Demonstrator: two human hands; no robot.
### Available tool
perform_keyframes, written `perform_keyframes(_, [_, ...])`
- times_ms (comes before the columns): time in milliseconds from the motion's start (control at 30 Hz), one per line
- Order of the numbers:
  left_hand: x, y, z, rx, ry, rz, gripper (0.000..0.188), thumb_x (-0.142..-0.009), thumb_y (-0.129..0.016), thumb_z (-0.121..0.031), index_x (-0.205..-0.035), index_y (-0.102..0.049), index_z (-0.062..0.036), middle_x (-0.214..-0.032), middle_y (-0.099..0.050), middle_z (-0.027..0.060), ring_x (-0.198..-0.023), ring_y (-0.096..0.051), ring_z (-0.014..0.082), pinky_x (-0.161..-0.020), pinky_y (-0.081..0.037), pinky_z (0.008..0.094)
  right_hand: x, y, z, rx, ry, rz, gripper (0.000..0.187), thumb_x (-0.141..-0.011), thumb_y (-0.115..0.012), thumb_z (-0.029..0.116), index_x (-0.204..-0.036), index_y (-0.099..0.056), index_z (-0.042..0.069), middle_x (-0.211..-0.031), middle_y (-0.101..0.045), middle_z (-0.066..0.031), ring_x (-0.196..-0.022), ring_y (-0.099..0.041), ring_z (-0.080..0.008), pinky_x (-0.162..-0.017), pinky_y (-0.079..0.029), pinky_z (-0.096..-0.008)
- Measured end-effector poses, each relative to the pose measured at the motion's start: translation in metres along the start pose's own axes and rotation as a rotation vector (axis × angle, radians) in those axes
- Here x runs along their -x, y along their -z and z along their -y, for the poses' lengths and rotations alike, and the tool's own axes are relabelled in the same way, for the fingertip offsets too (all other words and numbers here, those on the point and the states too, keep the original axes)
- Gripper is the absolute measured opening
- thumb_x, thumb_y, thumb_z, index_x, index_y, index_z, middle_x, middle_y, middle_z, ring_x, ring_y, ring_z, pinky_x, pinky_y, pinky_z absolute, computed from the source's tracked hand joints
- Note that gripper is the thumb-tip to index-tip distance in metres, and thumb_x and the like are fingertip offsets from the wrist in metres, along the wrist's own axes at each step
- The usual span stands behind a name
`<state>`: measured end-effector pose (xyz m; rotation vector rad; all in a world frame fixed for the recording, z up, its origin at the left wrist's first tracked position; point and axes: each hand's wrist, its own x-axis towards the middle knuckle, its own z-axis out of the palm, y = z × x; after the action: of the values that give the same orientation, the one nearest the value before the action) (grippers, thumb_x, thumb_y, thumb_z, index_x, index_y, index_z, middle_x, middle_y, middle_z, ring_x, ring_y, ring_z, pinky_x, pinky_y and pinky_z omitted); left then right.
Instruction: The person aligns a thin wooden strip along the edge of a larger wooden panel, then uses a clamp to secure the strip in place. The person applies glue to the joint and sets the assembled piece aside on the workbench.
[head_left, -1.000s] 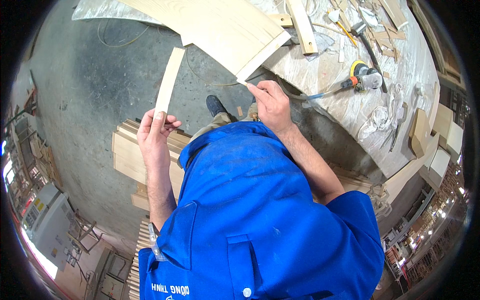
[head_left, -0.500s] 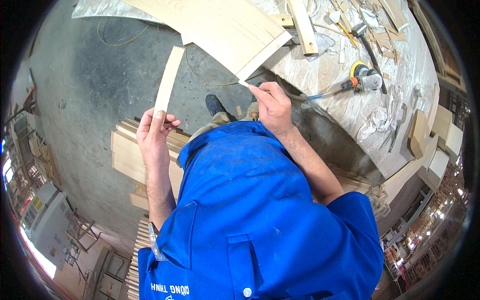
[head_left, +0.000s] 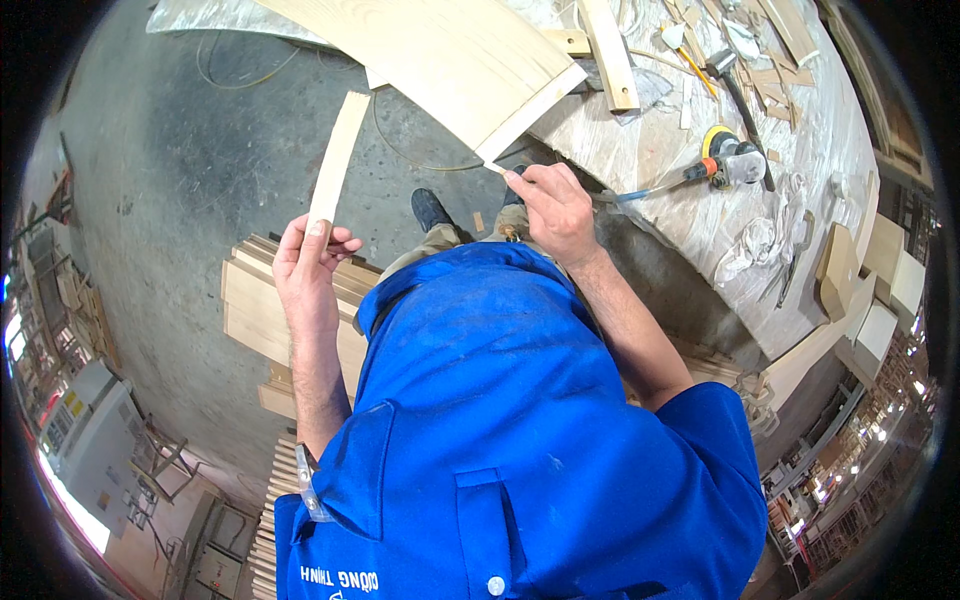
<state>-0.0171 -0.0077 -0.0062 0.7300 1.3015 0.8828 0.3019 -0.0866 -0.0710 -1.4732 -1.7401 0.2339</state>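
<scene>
Wood strip (head_left: 340, 155) between left fingers (head_left: 317, 233)

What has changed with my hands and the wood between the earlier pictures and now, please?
The right hand has edged slightly to the right, a little farther from the corner of the wide wooden board. Nothing was visibly taken hold of or let go. The left hand still holds the thin wooden strip pointing up, and the sander stays on the table.
</scene>
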Motion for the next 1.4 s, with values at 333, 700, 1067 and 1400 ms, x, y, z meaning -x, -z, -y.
perform_keyframes(333, [0.000, -0.003, -0.003, 0.000, -0.004, 0.009, 0.017, -0.104, -0.061, -0.015, -0.114, -0.064, -0.0024, -0.090, -0.071, 0.0091, -0.080, -0.071, 0.0207, -0.079, -0.058, 0.0336, -0.003, 0.005, 0.001, 0.044, 0.020, 0.050, 0.035, -0.073, -0.066, -0.008, -0.107, -0.073, -0.001, -0.092, -0.062, -0.0102, -0.083, -0.060, -0.0268, -0.073, -0.052, -0.0360])
perform_keyframes(700, [-0.002, -0.003, -0.003, 0.011, -0.009, 0.012, 0.017, -0.104, -0.060, -0.015, -0.114, -0.063, -0.0020, -0.090, -0.070, 0.0096, -0.080, -0.070, 0.0207, -0.078, -0.058, 0.0345, -0.016, 0.010, -0.001, 0.005, 0.055, 0.040, 0.035, -0.072, -0.064, -0.010, -0.105, -0.073, -0.002, -0.093, -0.064, -0.0117, -0.083, -0.061, -0.0279, -0.072, -0.053, -0.0374])
perform_keyframes(1067, [-0.001, -0.004, -0.002, -0.003, -0.011, -0.018, 0.019, -0.106, -0.056, -0.015, -0.114, -0.063, 0.0003, -0.090, -0.070, 0.0099, -0.079, -0.069, 0.0193, -0.078, -0.058, 0.0340, -0.027, 0.008, -0.008, 0.026, 0.073, 0.083, 0.033, -0.072, -0.065, -0.009, -0.103, -0.073, 0.000, -0.093, -0.064, -0.0093, -0.083, -0.060, -0.0271, -0.074, -0.054, -0.0372])
perform_keyframes(1400, [-0.003, -0.008, -0.003, 0.001, -0.009, -0.012, 0.017, -0.104, -0.059, -0.016, -0.113, -0.063, -0.0020, -0.089, -0.069, 0.0082, -0.080, -0.069, 0.0198, -0.078, -0.057, 0.0331, -0.037, 0.016, -0.011, -0.008, 0.074, 0.117, 0.034, -0.071, -0.065, -0.009, -0.102, -0.073, 0.001, -0.091, -0.063, -0.0097, -0.084, -0.061, -0.0274, -0.075, -0.055, -0.0369])
